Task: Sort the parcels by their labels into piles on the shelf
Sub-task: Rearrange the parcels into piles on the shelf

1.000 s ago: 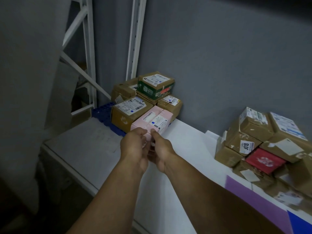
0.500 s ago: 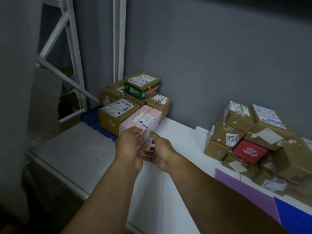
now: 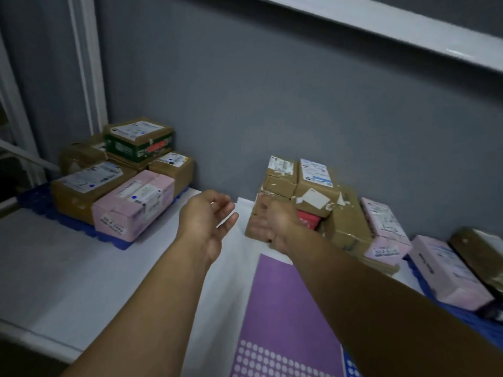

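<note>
Sorted pile: a stack of brown cardboard parcels with white labels (image 3: 89,183) sits at the far left of the white shelf (image 3: 68,270), on a blue plastic pallet (image 3: 35,202) against the grey wall (image 3: 272,91). A pale pink rectangular box with a blue-dot label (image 3: 133,204) lies at its front edge; blue dots show on several labels here.

Unsorted heap: a jumble of brown cardboard boxes (image 3: 315,191) lies right of centre, with a small red packet (image 3: 307,220) wedged among them. Two more pink boxes (image 3: 386,229) lie further right, beside a dark brown wrapped parcel (image 3: 481,248).

Progress: judging by the two groups, one pile is built and many parcels remain to sort.

Right hand: the right hand (image 3: 272,223) reaches into the left end of the heap, palm against a low brown box there. Its fingers are curled toward the box; whether they grip it cannot be told.

Left hand: the left hand (image 3: 206,216) hovers above the bare shelf between the two groups, palm turned inward, fingers loosely spread and holding nothing.

Foreground: a purple sheet with white dots (image 3: 283,322) lies on the shelf beneath the right forearm.
</note>
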